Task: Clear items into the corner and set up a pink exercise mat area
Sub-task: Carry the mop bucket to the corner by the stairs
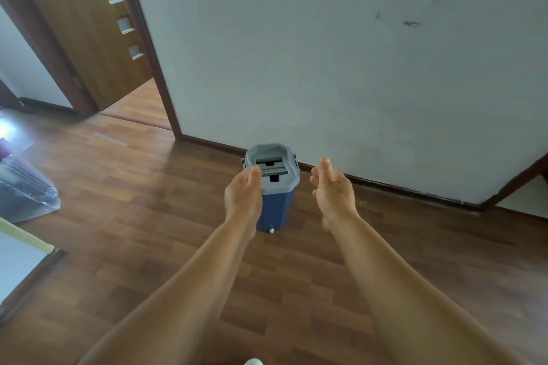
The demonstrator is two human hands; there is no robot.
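Observation:
A blue mop bucket [275,210] with a grey wringer top stands upright on the wooden floor, close to the white wall's skirting board. My left hand [243,195] reaches out over the bucket's left side, its thumb near the grey rim; contact is unclear. My right hand [333,190] hovers a little to the right of the bucket, fingers relaxed, holding nothing. Both arms are stretched forward. No pink mat is in view.
An open wooden door [89,27] and doorway lie at the far left. A clear plastic bag [26,190] with dark contents sits on the floor at the left edge. A pale furniture edge [20,246] juts in at lower left. Another opening shows at far right.

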